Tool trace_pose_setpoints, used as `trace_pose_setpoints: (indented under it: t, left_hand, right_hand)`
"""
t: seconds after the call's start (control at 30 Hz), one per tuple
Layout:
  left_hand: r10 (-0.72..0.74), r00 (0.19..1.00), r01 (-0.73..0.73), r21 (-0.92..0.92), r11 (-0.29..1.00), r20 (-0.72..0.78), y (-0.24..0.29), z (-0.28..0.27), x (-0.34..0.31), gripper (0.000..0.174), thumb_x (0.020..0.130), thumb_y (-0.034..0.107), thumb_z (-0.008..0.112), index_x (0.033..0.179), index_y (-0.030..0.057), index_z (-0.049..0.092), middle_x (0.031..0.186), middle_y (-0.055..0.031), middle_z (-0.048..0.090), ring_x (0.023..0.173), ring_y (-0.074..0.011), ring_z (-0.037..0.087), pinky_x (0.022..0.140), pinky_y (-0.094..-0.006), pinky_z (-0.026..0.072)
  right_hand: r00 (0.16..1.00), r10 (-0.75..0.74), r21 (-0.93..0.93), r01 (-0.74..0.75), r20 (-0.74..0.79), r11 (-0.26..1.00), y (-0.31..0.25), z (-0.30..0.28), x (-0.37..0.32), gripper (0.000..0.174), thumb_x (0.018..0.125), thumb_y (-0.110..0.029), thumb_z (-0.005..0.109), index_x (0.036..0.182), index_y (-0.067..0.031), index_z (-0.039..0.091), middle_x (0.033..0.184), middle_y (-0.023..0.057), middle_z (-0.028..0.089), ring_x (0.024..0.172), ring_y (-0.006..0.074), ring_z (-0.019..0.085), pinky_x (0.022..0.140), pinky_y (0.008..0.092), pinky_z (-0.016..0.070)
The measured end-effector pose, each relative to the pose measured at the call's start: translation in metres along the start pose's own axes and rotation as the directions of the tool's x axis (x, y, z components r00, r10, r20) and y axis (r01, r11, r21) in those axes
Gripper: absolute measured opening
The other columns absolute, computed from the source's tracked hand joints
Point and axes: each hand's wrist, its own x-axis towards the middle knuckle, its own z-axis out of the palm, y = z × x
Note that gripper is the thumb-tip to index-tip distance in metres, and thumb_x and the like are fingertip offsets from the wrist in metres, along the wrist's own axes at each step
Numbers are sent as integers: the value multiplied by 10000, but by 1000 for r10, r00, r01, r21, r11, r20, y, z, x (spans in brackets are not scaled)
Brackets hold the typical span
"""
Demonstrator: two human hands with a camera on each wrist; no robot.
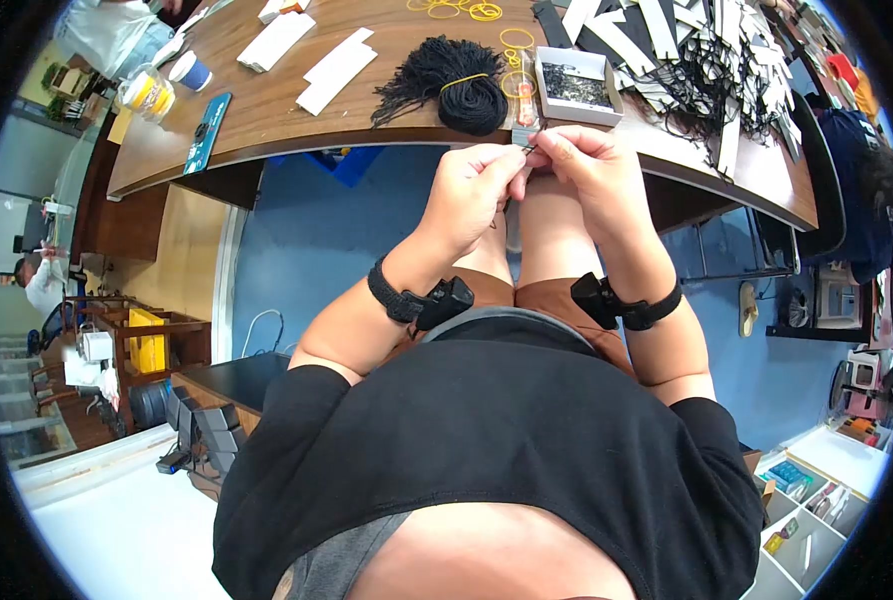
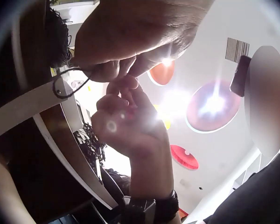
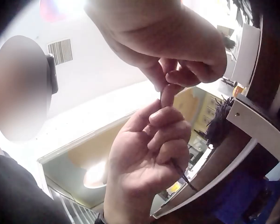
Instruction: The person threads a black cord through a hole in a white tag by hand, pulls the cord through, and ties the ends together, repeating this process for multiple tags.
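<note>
In the head view my left hand (image 1: 471, 195) and right hand (image 1: 596, 165) meet at the table's front edge, fingertips together. Both pinch a thin black cord (image 3: 161, 95) between thumb and fingers. From the left hand's curled fingers a dark tail of the cord sticks out in the right wrist view. A loop of the cord (image 2: 54, 83) runs by the hole of a pale card tag (image 2: 25, 112) in the left wrist view. The same tag (image 3: 254, 123) shows its small round hole in the right wrist view. Fingers hide the cord's pinched part.
Beyond the hands lie a black cord bundle (image 1: 471, 108) and a white box (image 1: 614, 103) of small dark pieces. Black and white tags with cords (image 1: 656, 30) pile up at right. White card stacks (image 1: 336, 75), yellow rubber bands (image 1: 484, 12) and a paper cup (image 1: 191, 72) stand leftward.
</note>
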Motion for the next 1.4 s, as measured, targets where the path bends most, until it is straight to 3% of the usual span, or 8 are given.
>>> trace_pose_setpoints:
  t: [0.17,0.33,0.6,0.77,0.93,1.0,1.1,1.4]
  left_hand:
    - [291,948,-227,371,901,-126,-6,14,2,196,915,137,561,899,-34,655,677,7,559,592,-21,435,523,-181,349]
    - [315,933,-247,327,912,-176,-16,3,14,172,912,123,575,921,-30,653,691,45,532,599,-11,407,532,-176,344]
    - [312,939,-249,336,908,-146,-15,-7,18,191,911,151,584,917,-29,647,685,36,540,601,-20,420,542,-182,353]
    - [271,951,-235,223,946,-149,-14,-13,15,195,910,169,588,931,-15,650,670,39,530,582,-9,409,509,-167,322]
    - [141,974,-143,3,990,-178,-15,-15,18,187,905,171,592,933,-3,655,651,42,527,547,-3,403,474,-157,297]
    - [84,980,-91,-34,995,-181,-11,-16,19,182,903,166,594,931,-4,655,649,40,531,539,-5,407,470,-158,300]
    - [152,970,-146,46,988,-189,-10,-12,17,180,899,161,598,934,-5,658,656,35,538,545,-8,411,471,-158,301]
    - [239,960,-211,188,959,-146,-7,-2,12,165,894,123,601,947,-24,655,746,14,590,647,-34,468,572,-177,385]
  right_hand:
    - [776,-623,-586,461,-98,666,10,8,-5,113,808,-98,665,814,14,655,726,85,622,630,130,576,584,246,455]
    - [844,-534,-774,310,-43,552,-7,-24,27,198,832,-167,626,748,12,631,690,140,578,628,261,562,620,345,457]
    - [974,-155,-969,132,166,-207,-11,-66,119,97,708,-157,663,772,-91,694,736,134,655,723,308,630,682,403,498]
    - [972,-200,-989,136,122,60,-11,-69,115,121,765,-193,635,779,-75,657,735,146,637,715,330,623,661,407,490]
    - [784,-602,-988,121,154,-95,-17,-61,98,122,848,-184,584,891,-82,637,761,127,635,676,284,627,598,375,482]
    - [780,-625,-936,235,20,263,-22,-53,87,119,856,-134,600,934,-54,640,715,83,626,602,147,601,551,282,465]
    - [987,-113,-290,75,-117,954,-33,-22,44,187,885,-84,572,1054,-9,595,761,48,633,629,82,570,582,215,472]
    - [982,52,271,-101,181,957,-30,-10,3,101,892,-72,577,984,-55,539,793,65,639,578,84,539,529,196,449]
